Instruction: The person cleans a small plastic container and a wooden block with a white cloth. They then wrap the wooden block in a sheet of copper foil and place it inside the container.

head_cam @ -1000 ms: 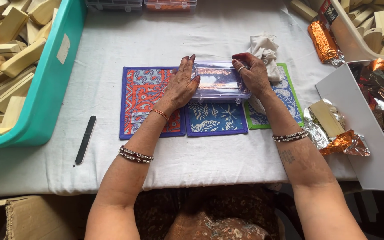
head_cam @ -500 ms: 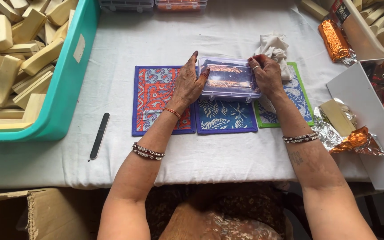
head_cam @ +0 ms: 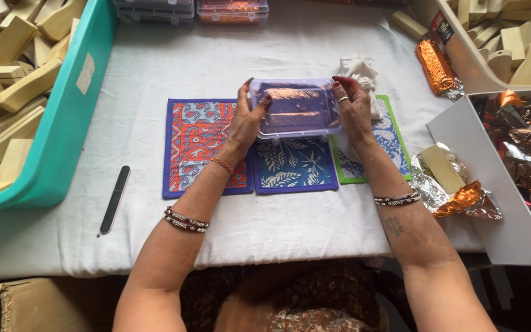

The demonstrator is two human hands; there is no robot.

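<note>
You've got a clear plastic box [head_cam: 295,109] with a closed lid, lying flat and level, long side running across the table. Its see-through walls show purple with coppery orange glints inside. It sits mid-table, toward the far edge, over the patterned cloth mats [head_cam: 290,163].

teal bin [head_cam: 62,123] of wooden blocks, black nail file [head_cam: 114,199] – foil wrappers [head_cam: 462,200], white tray [head_cam: 493,203]

Left hand [head_cam: 247,120] and right hand [head_cam: 353,109] gripping clear plastic box [head_cam: 295,109], 3 patterned mats [head_cam: 199,147] beneath
</note>
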